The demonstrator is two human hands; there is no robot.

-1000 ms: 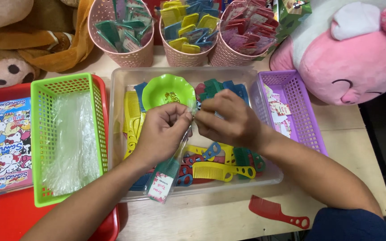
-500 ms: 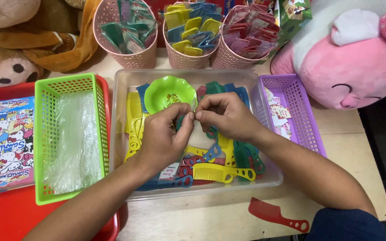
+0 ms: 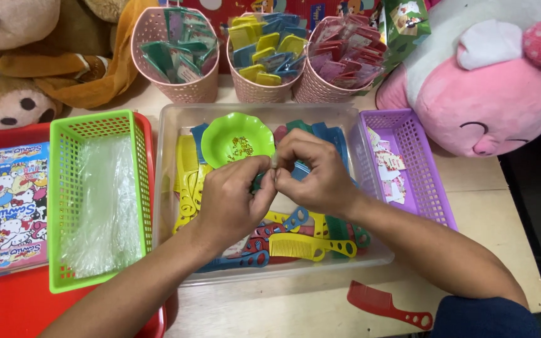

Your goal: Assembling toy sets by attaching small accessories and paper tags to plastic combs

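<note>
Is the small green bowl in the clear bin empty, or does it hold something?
Not empty. The green bowl sits upright in the clear bin, with a small scatter of tiny pieces on its bottom; what they are is too small to tell.

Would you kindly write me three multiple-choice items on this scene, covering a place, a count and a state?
1. Where does the red comb lie?
A. in the purple basket
B. on the table in front of the clear bin
C. in the green bowl

2. How many pink cups stand along the back?
A. two
B. three
C. five

3. How are the left hand and right hand placed?
A. fingertips pinched together over the clear bin
B. flat on the table
C. both inside the green basket

Answers: 1 B, it lies alone on bare wood outside the bin; 2 B, three stand side by side; 3 A, the fingertips meet beside the green bowl.
</note>
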